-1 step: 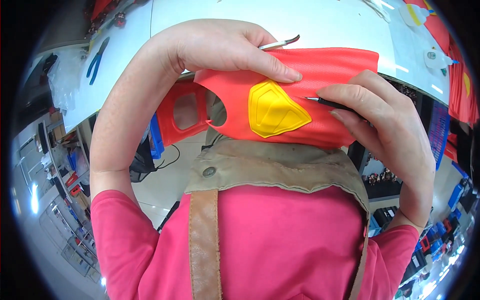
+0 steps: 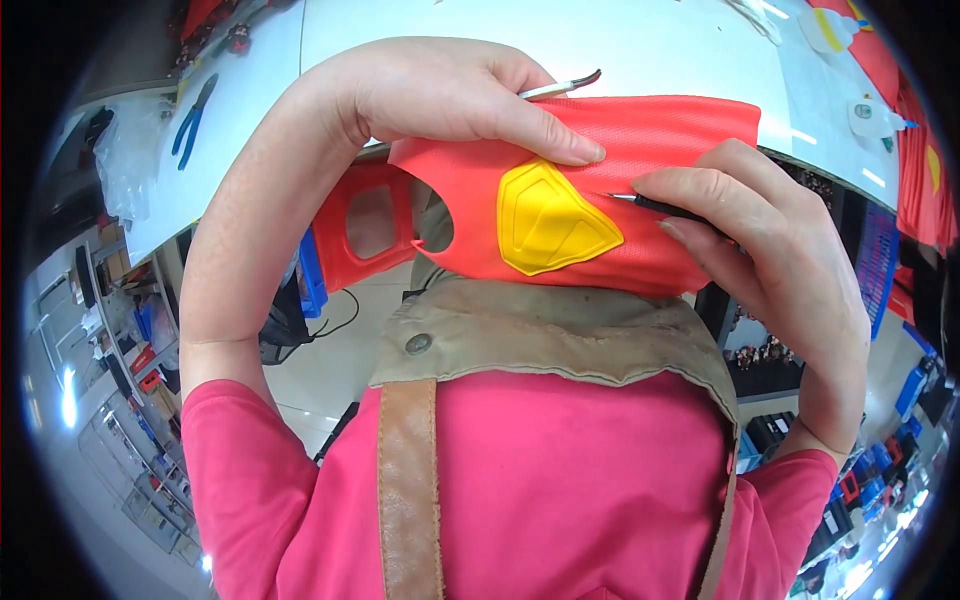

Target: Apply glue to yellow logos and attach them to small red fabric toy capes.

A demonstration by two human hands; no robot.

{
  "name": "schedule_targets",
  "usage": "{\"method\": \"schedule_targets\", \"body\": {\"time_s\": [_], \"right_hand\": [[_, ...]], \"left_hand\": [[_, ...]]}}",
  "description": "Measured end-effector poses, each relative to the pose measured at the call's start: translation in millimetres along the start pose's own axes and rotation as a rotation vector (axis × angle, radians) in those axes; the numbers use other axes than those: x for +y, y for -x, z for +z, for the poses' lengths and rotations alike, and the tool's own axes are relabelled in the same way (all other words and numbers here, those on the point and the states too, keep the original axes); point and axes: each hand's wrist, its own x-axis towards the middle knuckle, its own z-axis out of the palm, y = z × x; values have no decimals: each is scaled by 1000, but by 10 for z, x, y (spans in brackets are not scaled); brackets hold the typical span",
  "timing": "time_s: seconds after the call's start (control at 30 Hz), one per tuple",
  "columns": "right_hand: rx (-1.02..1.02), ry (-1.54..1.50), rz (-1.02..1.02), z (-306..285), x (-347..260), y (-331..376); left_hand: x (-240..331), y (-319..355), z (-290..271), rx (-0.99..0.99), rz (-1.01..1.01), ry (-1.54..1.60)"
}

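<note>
My left hand (image 2: 450,95) grips the top edge of a red mesh fabric piece (image 2: 680,130) held up in front of my chest. A yellow shield-shaped patch (image 2: 550,220) sits on its middle. A thin curved metal tool (image 2: 565,87) sticks out from under my left fingers. My right hand (image 2: 770,250) pinches a slim dark tool (image 2: 655,205), whose metal tip touches the fabric just right of the patch. A red cut-out flap (image 2: 365,225) of the piece hangs at the left.
A white table (image 2: 650,40) lies ahead, with blue pliers (image 2: 190,115) and a clear plastic bag (image 2: 125,160) at its left. More red pieces (image 2: 925,150) and small white parts (image 2: 870,115) are at the right. A beige apron (image 2: 550,335) with a brown strap covers my pink shirt.
</note>
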Motion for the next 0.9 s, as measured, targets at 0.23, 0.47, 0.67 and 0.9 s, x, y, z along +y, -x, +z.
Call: {"method": "schedule_targets", "body": {"time_s": [0.23,0.47,0.67,0.9], "right_hand": [[19,19,14,37,-12,-23],[-11,-3,16,8,15,-20],[-96,-31,-51,-92,74,-59],[-87,-62,-50,-106,91,-71]], "left_hand": [[-14,-49,-27,-16,13,-3],[-56,-100,-35,-29,25,-2],[-33,-127,-24,-88,30,-28],[-49,-118,-43,-95,57,-5]]}}
